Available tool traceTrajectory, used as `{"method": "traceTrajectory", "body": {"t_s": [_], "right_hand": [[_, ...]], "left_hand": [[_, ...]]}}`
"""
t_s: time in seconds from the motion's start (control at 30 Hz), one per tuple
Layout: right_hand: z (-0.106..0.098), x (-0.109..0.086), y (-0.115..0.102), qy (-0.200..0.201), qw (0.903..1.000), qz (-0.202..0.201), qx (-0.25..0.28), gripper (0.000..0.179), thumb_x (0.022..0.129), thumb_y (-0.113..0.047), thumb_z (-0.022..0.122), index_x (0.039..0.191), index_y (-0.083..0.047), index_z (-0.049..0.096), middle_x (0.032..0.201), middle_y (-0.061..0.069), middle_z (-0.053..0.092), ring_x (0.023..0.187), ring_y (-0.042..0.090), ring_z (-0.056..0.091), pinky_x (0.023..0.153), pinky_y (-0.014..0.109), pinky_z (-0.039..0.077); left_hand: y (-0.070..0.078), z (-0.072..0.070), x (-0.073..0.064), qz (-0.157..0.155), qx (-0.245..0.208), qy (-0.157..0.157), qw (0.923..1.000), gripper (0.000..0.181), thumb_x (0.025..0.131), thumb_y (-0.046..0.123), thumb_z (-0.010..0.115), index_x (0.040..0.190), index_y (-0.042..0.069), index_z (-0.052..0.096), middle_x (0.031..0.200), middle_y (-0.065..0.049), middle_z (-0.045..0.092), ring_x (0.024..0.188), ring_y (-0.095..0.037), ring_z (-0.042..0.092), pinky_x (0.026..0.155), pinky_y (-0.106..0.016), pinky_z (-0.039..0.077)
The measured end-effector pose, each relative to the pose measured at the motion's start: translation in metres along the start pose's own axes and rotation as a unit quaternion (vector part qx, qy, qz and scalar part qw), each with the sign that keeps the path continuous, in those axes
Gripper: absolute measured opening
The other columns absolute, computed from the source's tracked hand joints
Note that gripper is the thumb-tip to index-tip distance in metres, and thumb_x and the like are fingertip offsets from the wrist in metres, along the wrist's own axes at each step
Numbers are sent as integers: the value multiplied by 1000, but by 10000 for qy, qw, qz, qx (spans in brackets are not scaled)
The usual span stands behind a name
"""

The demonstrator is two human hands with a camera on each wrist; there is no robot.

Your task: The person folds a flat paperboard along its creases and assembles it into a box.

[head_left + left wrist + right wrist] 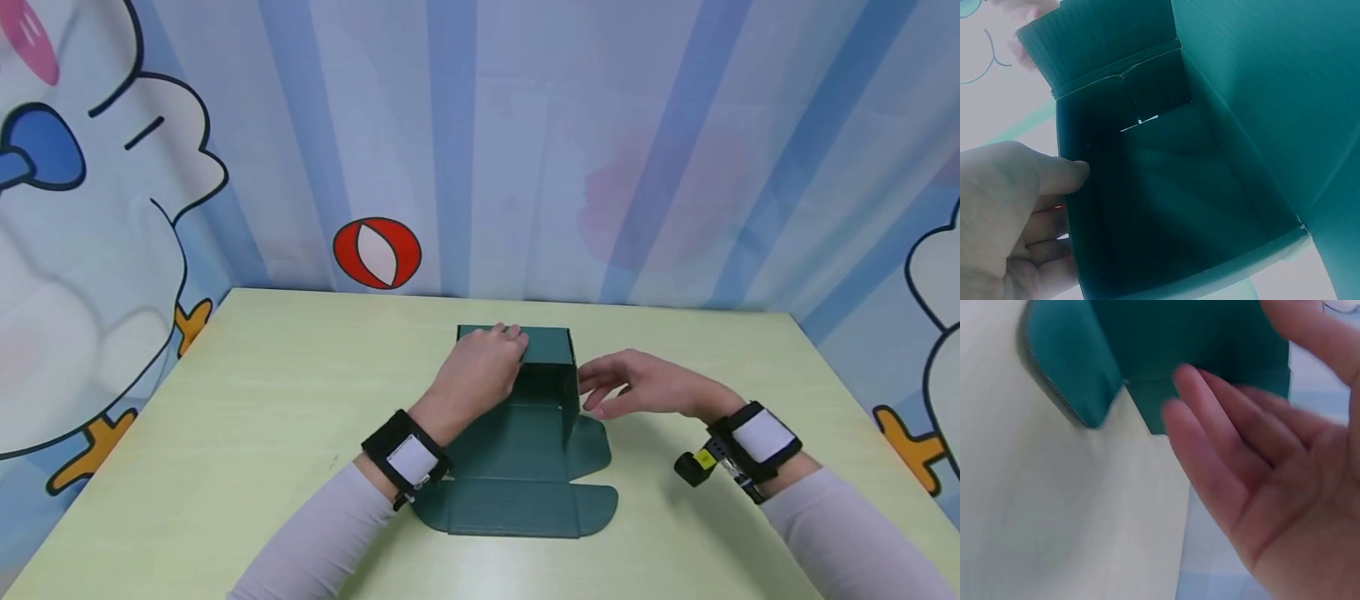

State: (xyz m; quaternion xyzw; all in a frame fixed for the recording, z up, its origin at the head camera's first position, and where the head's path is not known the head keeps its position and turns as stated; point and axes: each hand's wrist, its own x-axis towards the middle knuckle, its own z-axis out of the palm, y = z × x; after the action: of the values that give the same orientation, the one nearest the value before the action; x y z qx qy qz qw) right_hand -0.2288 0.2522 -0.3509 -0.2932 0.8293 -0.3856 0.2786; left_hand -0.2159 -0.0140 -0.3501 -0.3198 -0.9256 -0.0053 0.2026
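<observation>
A dark green cardboard box [504, 450] stands on the table, part folded, with its lid panel and rounded flaps spread toward the front. My left hand [482, 368] grips the top wall of the box. In the left wrist view the left thumb [1063, 175] lies over the wall's edge and the fingers curl along its outside. Beside the right wall is my right hand [637, 383], its fingers loosely bent and holding nothing. The right wrist view shows those fingertips overlapping a green side panel [1154, 344].
A pale yellow table [300, 375] carries the box. Behind it hangs a blue striped backdrop [510, 150] with cartoon figures. Both wrists wear black straps, and a small black device [694, 468] hangs from the right strap [753, 442].
</observation>
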Motion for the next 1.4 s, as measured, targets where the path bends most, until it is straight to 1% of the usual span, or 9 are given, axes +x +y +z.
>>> {"method": "traceTrajectory", "body": {"t_s": [0.13,0.27,0.4,0.53,0.6,0.73,0.9,1.07,1.4], "right_hand": [[10,6,2,658,9974,-104,-264,66,89,-23,74,142,3,46,120,17,69,96,18,71,85,29,58],[23,12,-1,1252,9890,-152,-776,75,83,-30,80,141,1,46,108,12,70,87,14,71,78,26,58],[36,19,-3,1822,9759,-206,-1180,79,77,-38,84,139,-5,49,117,10,66,99,20,68,84,35,59],[47,26,-5,2245,9657,-302,-1273,90,73,-38,87,145,-7,42,135,11,58,117,27,62,95,44,57],[51,28,-6,2397,9624,-252,-1253,95,73,-40,87,147,-6,37,138,12,57,117,27,62,95,46,56],[57,33,-9,2707,9535,-55,-1327,99,74,-43,86,147,-3,33,134,14,60,106,24,66,90,45,58],[61,38,-14,3034,9393,105,-1599,93,75,-43,84,143,0,37,123,15,66,98,24,69,84,43,59],[62,43,-17,3285,9264,279,-1820,86,79,-41,82,138,4,39,118,19,66,101,31,70,86,46,59],[62,52,-18,3576,9068,490,-2177,75,81,-40,80,127,7,44,107,21,66,92,33,70,79,46,60]], "left_hand": [[0,0,0,-12,9,-31,10000,26,96,19,64,119,7,70,120,-8,72,109,-22,70,89,-34,59],[0,-1,0,-37,20,-58,10000,27,96,21,64,119,7,70,120,-8,72,110,-22,70,89,-34,59],[0,-1,1,-40,51,-83,9999,28,96,21,64,119,7,70,120,-8,72,109,-22,70,88,-34,59],[1,-1,1,-39,33,-107,9999,28,96,21,64,120,8,70,121,-8,72,110,-22,70,89,-35,59],[1,-2,1,-38,5,-114,9999,28,97,21,64,120,8,70,121,-8,72,111,-23,70,89,-35,59],[1,-2,1,-23,24,-133,9999,29,96,21,64,121,8,70,122,-9,71,112,-23,69,89,-35,59],[1,-2,1,-9,104,-146,9998,29,96,22,65,121,8,70,122,-9,71,111,-22,70,89,-34,59],[0,-2,1,24,112,-147,9998,28,97,21,64,121,8,70,123,-9,71,111,-23,69,89,-34,59],[0,-2,0,41,143,-78,9999,27,97,19,63,120,8,70,122,-9,71,112,-24,69,89,-35,59]]}}
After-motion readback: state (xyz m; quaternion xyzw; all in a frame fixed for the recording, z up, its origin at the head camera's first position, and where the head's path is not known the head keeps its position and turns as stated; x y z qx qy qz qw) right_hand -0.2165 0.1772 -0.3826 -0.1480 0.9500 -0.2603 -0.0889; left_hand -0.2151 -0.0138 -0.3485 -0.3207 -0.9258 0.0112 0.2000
